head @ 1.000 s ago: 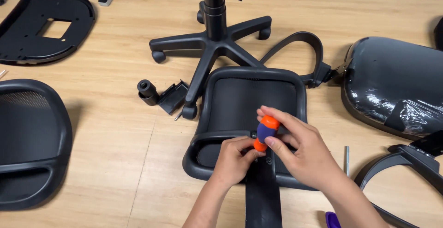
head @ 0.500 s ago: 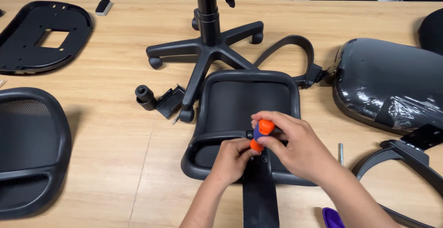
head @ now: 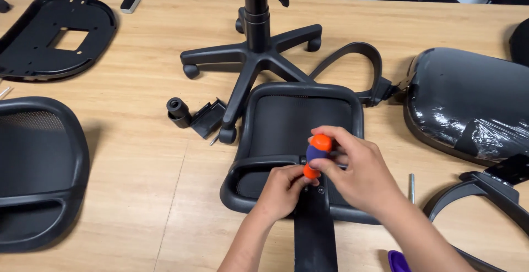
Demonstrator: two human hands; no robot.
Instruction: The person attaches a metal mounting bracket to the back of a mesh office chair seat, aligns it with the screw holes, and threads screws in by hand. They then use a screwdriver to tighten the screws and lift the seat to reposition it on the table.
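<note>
Currently, the wooden surface (head: 138, 195) carries scattered chair parts, all placed here by reference to the mesh backrest (head: 300, 123) lying flat at centre. Right of the backrest lies a plastic-wrapped seat cushion (head: 468, 104); behind it stands the five-star wheeled base (head: 256, 57); far left of it lies a second mesh panel (head: 38, 167). At the backrest's near edge, a flat black bracket (head: 315, 233) runs toward the viewer. Compared with a second ago, the orange and purple screwdriver (head: 315, 153) stands more upright over the bracket's screw holes, which suggests that fastening is under way. The right hand (head: 355, 173) has its fingers closed around the screwdriver handle. The left hand (head: 284, 189) pinches its lower orange part, fingers closed. A loose bolt (head: 411, 186) lies right of the hands.
</note>
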